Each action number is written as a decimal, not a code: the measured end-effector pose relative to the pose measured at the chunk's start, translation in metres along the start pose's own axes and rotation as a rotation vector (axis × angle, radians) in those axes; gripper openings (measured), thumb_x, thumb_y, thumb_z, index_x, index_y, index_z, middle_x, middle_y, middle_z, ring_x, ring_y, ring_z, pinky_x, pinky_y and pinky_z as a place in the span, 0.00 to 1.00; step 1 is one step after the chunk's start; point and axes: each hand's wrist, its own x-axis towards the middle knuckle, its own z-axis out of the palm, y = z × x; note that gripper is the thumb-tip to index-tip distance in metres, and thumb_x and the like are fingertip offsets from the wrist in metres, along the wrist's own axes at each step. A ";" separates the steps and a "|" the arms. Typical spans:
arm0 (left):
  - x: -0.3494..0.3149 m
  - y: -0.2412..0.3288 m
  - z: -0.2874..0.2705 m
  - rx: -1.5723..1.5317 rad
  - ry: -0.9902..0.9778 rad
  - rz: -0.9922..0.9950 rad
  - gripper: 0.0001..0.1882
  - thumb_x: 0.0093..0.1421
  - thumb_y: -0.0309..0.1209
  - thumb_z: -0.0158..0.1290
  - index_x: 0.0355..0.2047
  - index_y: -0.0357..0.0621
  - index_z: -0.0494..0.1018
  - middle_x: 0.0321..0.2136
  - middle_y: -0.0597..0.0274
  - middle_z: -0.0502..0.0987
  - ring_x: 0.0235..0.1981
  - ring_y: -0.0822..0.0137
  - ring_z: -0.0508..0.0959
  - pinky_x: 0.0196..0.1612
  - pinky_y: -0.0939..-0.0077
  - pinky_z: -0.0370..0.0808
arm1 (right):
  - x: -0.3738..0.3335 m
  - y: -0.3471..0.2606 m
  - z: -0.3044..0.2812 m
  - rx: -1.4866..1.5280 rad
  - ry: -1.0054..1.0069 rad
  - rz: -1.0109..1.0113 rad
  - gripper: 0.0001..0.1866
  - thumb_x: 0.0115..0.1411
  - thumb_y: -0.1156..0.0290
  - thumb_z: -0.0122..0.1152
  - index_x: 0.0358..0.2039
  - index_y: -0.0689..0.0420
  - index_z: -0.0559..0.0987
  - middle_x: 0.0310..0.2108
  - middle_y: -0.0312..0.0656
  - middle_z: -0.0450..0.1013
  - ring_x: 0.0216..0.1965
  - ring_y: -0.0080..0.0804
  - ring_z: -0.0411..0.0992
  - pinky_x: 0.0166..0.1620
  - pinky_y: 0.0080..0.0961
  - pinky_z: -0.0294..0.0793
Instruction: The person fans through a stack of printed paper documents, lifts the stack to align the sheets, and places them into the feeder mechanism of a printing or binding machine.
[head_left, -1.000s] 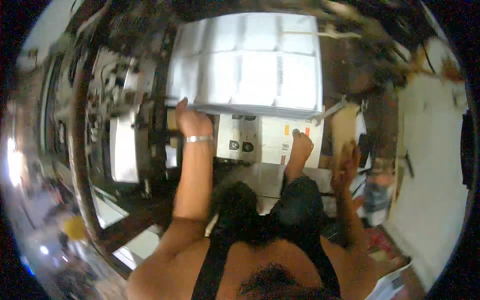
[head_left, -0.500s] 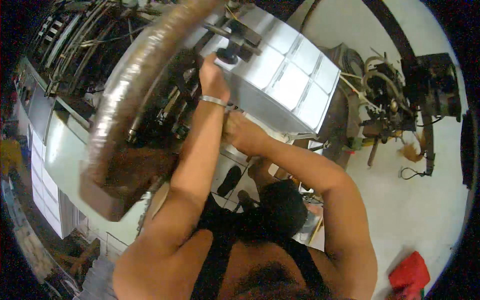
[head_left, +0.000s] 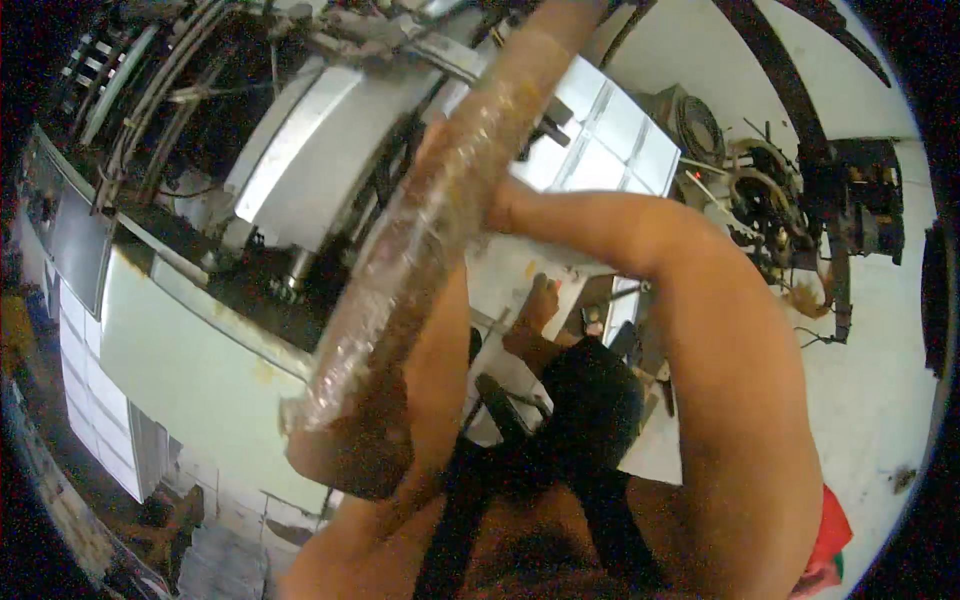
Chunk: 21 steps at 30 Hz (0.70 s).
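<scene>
person's L hand & R hand mostly behind shiny-wrapped bar, fingers hidden, can't tell from here if gripping, bar slanting across machine's R edge, white stack just past it, L part covered

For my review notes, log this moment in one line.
left hand: mostly hidden behind brown bar | right hand: partly behind bar | holds: cannot tell | nearby: white stack
</scene>
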 end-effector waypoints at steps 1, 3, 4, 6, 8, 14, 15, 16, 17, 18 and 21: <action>0.000 0.000 -0.003 0.184 0.061 -0.030 0.22 0.61 0.42 0.45 0.40 0.32 0.73 0.36 0.60 0.74 0.36 0.66 0.70 0.43 0.71 0.66 | 0.006 0.000 -0.003 -0.057 0.011 -0.009 0.15 0.51 0.65 0.54 0.37 0.57 0.78 0.40 0.49 0.75 0.40 0.46 0.75 0.43 0.36 0.76; 0.002 0.003 -0.002 0.232 0.044 0.029 0.23 0.59 0.43 0.46 0.40 0.31 0.73 0.37 0.58 0.75 0.37 0.66 0.69 0.43 0.69 0.66 | 0.010 -0.006 -0.002 -0.041 0.004 -0.066 0.17 0.51 0.61 0.53 0.39 0.56 0.78 0.42 0.48 0.75 0.43 0.46 0.73 0.43 0.36 0.76; -0.004 0.004 -0.003 0.262 0.037 0.041 0.23 0.59 0.43 0.47 0.39 0.31 0.73 0.37 0.57 0.75 0.37 0.65 0.69 0.43 0.68 0.66 | 0.013 -0.002 -0.013 0.131 0.155 0.095 0.19 0.54 0.60 0.51 0.42 0.56 0.76 0.45 0.46 0.73 0.47 0.43 0.70 0.49 0.36 0.69; -0.002 -0.007 -0.008 -0.039 -0.046 0.053 0.22 0.58 0.41 0.48 0.40 0.31 0.73 0.38 0.57 0.75 0.38 0.66 0.69 0.44 0.67 0.66 | 0.030 0.014 -0.036 0.469 0.468 0.421 0.21 0.60 0.58 0.47 0.49 0.55 0.72 0.52 0.41 0.68 0.55 0.38 0.63 0.59 0.35 0.56; -0.006 -0.010 -0.002 -0.092 0.041 -0.064 0.21 0.58 0.38 0.48 0.42 0.31 0.72 0.39 0.57 0.74 0.38 0.66 0.68 0.44 0.68 0.66 | 0.031 0.016 -0.030 0.942 0.467 0.679 0.21 0.61 0.56 0.45 0.50 0.54 0.72 0.51 0.41 0.68 0.54 0.38 0.63 0.59 0.36 0.57; -0.002 0.005 0.000 -0.273 -0.150 0.221 0.16 0.62 0.26 0.40 0.48 0.31 0.68 0.40 0.62 0.72 0.38 0.69 0.68 0.45 0.73 0.66 | -0.017 -0.020 0.031 0.286 0.158 -0.082 0.15 0.61 0.60 0.46 0.44 0.52 0.72 0.40 0.43 0.73 0.42 0.41 0.71 0.46 0.36 0.70; -0.002 0.012 0.005 -0.350 -0.147 0.228 0.16 0.62 0.26 0.40 0.48 0.32 0.68 0.41 0.63 0.72 0.37 0.69 0.68 0.45 0.73 0.66 | -0.022 -0.007 0.032 0.385 0.142 0.017 0.14 0.61 0.61 0.46 0.44 0.52 0.72 0.39 0.43 0.73 0.41 0.41 0.71 0.44 0.35 0.71; -0.004 0.009 0.005 -0.373 -0.153 0.222 0.16 0.63 0.27 0.40 0.49 0.33 0.68 0.39 0.64 0.71 0.36 0.69 0.68 0.44 0.74 0.66 | -0.021 0.014 0.040 0.522 0.121 0.148 0.13 0.61 0.62 0.46 0.43 0.52 0.72 0.38 0.43 0.73 0.40 0.41 0.72 0.43 0.35 0.72; -0.005 0.005 0.005 -0.394 -0.158 0.216 0.16 0.63 0.28 0.40 0.49 0.34 0.68 0.38 0.65 0.71 0.35 0.70 0.68 0.42 0.75 0.66 | -0.019 0.037 0.049 0.677 0.123 0.305 0.12 0.62 0.63 0.46 0.43 0.52 0.72 0.37 0.43 0.73 0.39 0.41 0.72 0.42 0.35 0.73; 0.006 0.001 0.004 -0.370 -0.183 0.226 0.16 0.64 0.29 0.40 0.49 0.36 0.68 0.36 0.66 0.71 0.32 0.71 0.67 0.39 0.76 0.66 | -0.010 0.050 0.054 0.815 0.176 0.419 0.11 0.62 0.64 0.46 0.42 0.52 0.72 0.36 0.43 0.74 0.37 0.41 0.73 0.40 0.35 0.74; -0.006 0.006 -0.005 -0.490 -0.389 0.193 0.16 0.64 0.30 0.40 0.50 0.38 0.68 0.28 0.71 0.67 0.25 0.76 0.63 0.28 0.81 0.62 | -0.011 0.059 0.106 0.075 0.118 0.117 0.10 0.62 0.67 0.44 0.42 0.52 0.72 0.36 0.41 0.74 0.38 0.39 0.73 0.40 0.33 0.73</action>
